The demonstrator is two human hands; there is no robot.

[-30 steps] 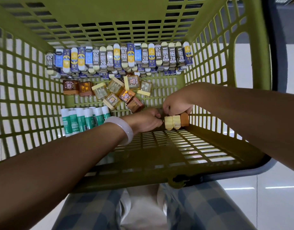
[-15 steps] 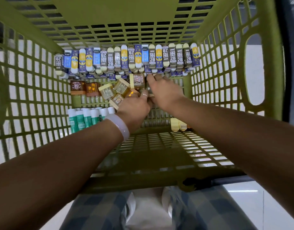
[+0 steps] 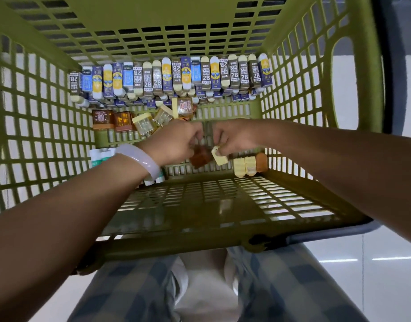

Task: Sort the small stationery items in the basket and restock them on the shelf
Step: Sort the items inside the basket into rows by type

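From my remote seat I looked down into the green basket (image 3: 49,126), where both hands met near the middle of the floor. The left hand (image 3: 174,141) had its fingers curled round a small brown box (image 3: 200,156), and the right hand (image 3: 234,138) pinched a cream-coloured box (image 3: 219,155) whose long axis ran diagonally — upper-left end at the fingertips, lower-right end toward the near wall. The two held boxes touched each other. Just beside them to the right, three more small boxes (image 3: 249,165) stood in a tight row against the near right part of the floor, two cream and one brown, their long axes running toward and away from me. Loose sharpener boxes (image 3: 123,120) — brown and pale yellow — lay tilted at mixed angles left of the hands. Along the far wall a packed row of eraser packs (image 3: 167,75) stood side by side, long axes pointing from the wall toward me, with "2B" labels reading upside down. Green-and-white glue sticks (image 3: 100,155) showed partly behind the left wrist, which wore a pale bangle (image 3: 142,161). Below the basket I saw checked trousers (image 3: 130,289).
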